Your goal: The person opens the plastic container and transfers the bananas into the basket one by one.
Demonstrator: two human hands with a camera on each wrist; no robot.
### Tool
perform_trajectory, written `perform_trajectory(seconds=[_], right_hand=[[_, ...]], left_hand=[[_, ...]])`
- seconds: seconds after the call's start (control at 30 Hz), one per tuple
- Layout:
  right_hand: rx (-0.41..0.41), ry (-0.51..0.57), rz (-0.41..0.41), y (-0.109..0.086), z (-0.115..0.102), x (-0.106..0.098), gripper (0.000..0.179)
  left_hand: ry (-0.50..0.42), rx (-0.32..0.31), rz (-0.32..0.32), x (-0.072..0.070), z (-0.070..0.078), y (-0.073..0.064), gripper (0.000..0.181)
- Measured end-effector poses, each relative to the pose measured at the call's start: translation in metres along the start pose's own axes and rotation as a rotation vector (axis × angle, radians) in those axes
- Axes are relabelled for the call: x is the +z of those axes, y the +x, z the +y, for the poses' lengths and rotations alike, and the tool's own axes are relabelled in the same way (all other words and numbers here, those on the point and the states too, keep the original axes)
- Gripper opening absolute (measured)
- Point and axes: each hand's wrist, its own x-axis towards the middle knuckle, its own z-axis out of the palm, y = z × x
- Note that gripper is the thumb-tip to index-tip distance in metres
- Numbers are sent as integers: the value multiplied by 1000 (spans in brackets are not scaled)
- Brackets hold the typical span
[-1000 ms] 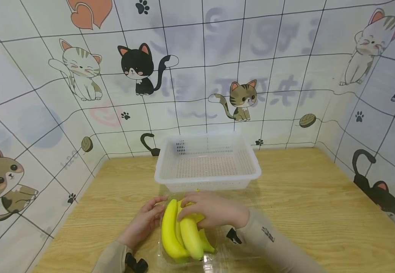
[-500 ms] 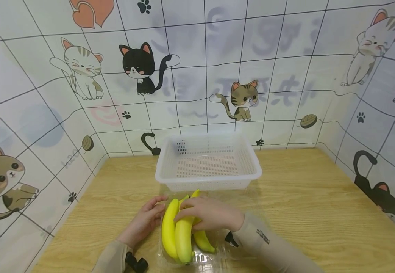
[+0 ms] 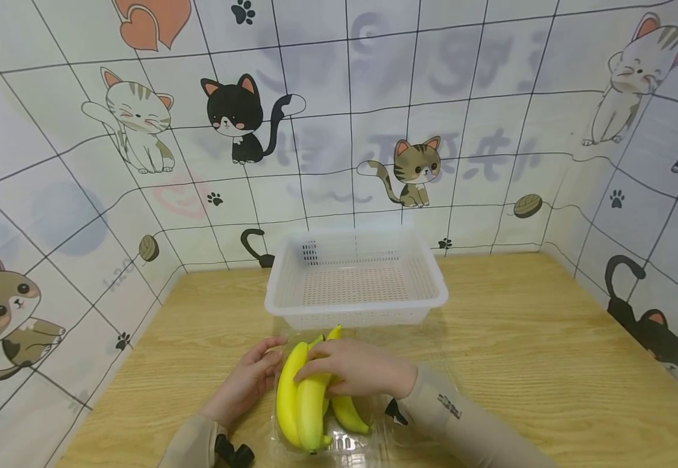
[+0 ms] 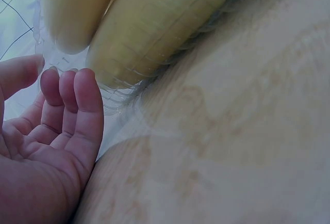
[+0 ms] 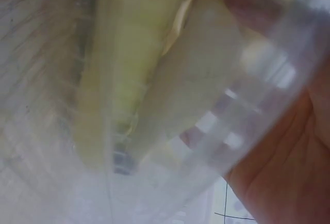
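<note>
Several yellow bananas (image 3: pixel 288 400) lie in a clear plastic box (image 3: pixel 359 442) at the front of the table. From above, my right hand (image 3: pixel 362 370) grips the front banana (image 3: pixel 313 409), its fingers curled over the upper part. Another banana (image 3: pixel 347 414) shows under that hand. My left hand (image 3: pixel 251 377) holds the box's left edge, thumb and bent fingers close at the rim. In the left wrist view, the left fingertips (image 4: pixel 85 79) sit right by the ribbed clear wall. The right wrist view is blurred, with the right palm (image 5: pixel 289 157) behind clear plastic.
A white plastic basket (image 3: pixel 356 313) with a perforated bottom stands just behind the box on the wooden table (image 3: pixel 549 364). Wall covering (image 3: pixel 327 97) with cat drawings encloses the table at the back and sides. A black wrist device (image 3: pixel 233 450) is on the left sleeve.
The banana in my right hand has shifted left against the leftmost one, uncovering the banana beneath at the right. My right hand has moved slightly left. The left hand has stayed put.
</note>
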Motion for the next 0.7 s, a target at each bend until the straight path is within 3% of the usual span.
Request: perform_trajectory(seconds=[0.7], right_hand=[[32, -17, -30, 0, -3, -4, 53]], left_hand=[[-2, 13, -12, 0, -1, 0, 28]])
